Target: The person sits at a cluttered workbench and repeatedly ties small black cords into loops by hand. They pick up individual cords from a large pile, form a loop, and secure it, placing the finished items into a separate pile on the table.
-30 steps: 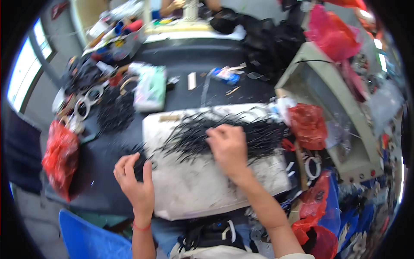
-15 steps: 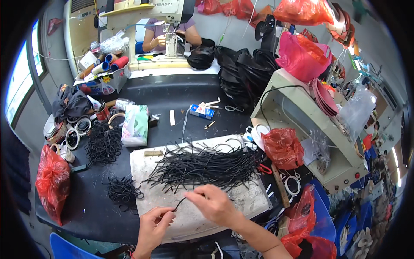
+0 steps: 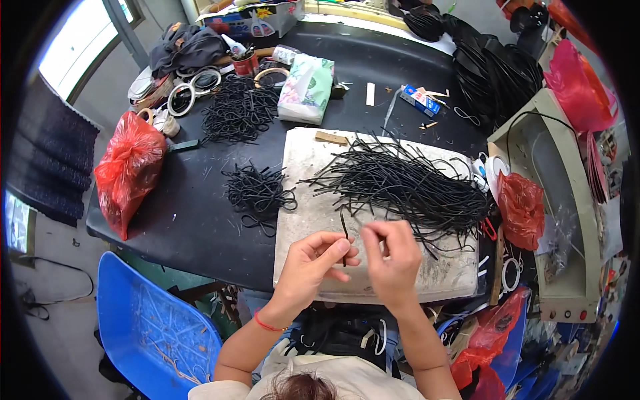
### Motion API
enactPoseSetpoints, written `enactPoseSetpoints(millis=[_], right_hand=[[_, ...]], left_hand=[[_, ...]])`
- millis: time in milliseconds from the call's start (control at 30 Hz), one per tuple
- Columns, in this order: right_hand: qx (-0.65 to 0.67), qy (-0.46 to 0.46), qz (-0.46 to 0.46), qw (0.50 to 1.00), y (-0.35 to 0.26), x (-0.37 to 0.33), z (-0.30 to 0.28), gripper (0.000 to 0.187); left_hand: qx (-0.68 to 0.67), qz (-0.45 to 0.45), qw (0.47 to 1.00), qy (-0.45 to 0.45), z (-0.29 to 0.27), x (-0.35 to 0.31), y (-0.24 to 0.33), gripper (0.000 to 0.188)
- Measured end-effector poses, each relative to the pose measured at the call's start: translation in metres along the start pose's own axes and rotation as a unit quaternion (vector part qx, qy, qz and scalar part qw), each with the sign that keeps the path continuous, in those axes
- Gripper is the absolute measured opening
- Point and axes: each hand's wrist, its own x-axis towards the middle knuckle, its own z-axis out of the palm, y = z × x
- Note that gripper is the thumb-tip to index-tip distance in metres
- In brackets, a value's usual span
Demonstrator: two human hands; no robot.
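Right at the near half of the pale board [image 3: 303, 223], the left hand [image 3: 310, 267] pinches a short black cord [image 3: 345, 227] between thumb and fingers, the cord standing up toward 12 o'clock. Just beside it at 3 o'clock, the right hand [image 3: 393, 257] is half curled, thumb and index finger near each other; motion blur hides the tips, so I cannot tell whether it grips anything. At 12 o'clock from the right hand, a loose pile of black cords [image 3: 400, 183] spreads over the board. From the left hand, 2 tangled heaps lie toward 11 o'clock: a nearer looped heap [image 3: 257, 190] by the board's edge and a farther cord heap [image 3: 240, 110]. A knotted red plastic bag [image 3: 130, 170] sits at 10 o'clock, and a blue plastic basin [image 3: 153, 320] at 8 o'clock
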Motion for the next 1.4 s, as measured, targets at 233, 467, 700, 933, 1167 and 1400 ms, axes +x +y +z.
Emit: enactPoseSetpoints(millis=[233,467,700,933,1167,1400], right_hand=[[0.07,-0.104,-0.027,0.992,0.002,-0.007,0.002,0.016],[0.003,-0.152,-0.072,0.986,-0.001,-0.005,-0.004,0.02],[-0.032,-0.116,-0.14,0.983,0.002,0.001,-0.013,0.022],[-0.036,-0.124,-0.184,0.974,0.005,0.003,-0.01,0.02],[-0.066,-0.152,-0.145,0.975,0.006,0.004,-0.027,0.021],[0.016,-0.193,-0.126,0.973,0.013,0.03,-0.023,0.013]], left_hand=[[-0.036,0.037,0.998,0.026,-0.004,0.009,-0.011,0.021],[-0.027,0.051,0.996,0.068,-0.007,0.007,-0.007,0.018],[-0.114,-0.079,0.99,-0.013,-0.02,0.007,0.002,0.019],[-0.061,-0.076,0.994,-0.042,-0.014,0.004,-0.003,0.019],[0.054,0.001,0.998,0.019,-0.013,0.004,0.0,0.017],[0.277,0.095,0.95,-0.105,-0.01,-0.01,0.006,0.019]])
